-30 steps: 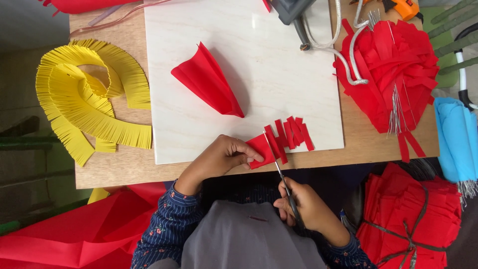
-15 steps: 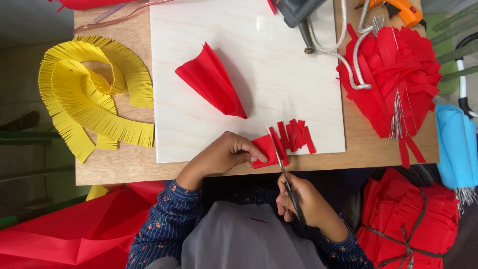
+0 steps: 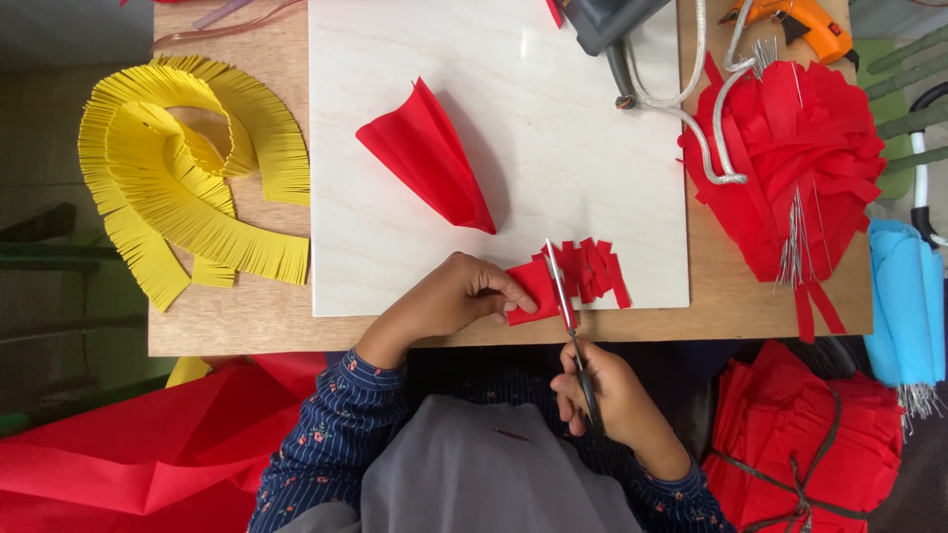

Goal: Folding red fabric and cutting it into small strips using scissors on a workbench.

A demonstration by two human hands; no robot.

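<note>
1. Left hand [image 3: 456, 299]: closed on the near-left end of the red paper strip [image 3: 573, 278], thumb on top, pinning it flat at the front edge of the white board [image 3: 592, 178].
2. Red paper strip: folded red paper, already slit into narrow tabs along the part beyond the blades; the tabs fan out unevenly, some overlapping. It lies just right of the left hand, partly on the board, partly on the bare wooden counter [image 3: 257, 316].
3. Right hand [image 3: 607, 400]: wrapped around the handles of the scissors [image 3: 568, 321], below the counter edge, close to the body.
4. Scissors: slim metal blades pointing away from the right hand, crossing the strip between the uncut part and the tabs.
5. Red paper cone [image 3: 430, 158]: pleated, lying on the board, beyond the left hand.
6. Yellow fringed paper [image 3: 188, 188]: curled bands, far left of the left hand.
7. Red paper pompom [image 3: 800, 168]: large, right of the right hand, with thin wires across it.
8. Blue paper roll [image 3: 904, 296]: at the far right edge.
9. Tied red paper bundle [image 3: 810, 444]: just right of the right hand, below counter level.
</note>
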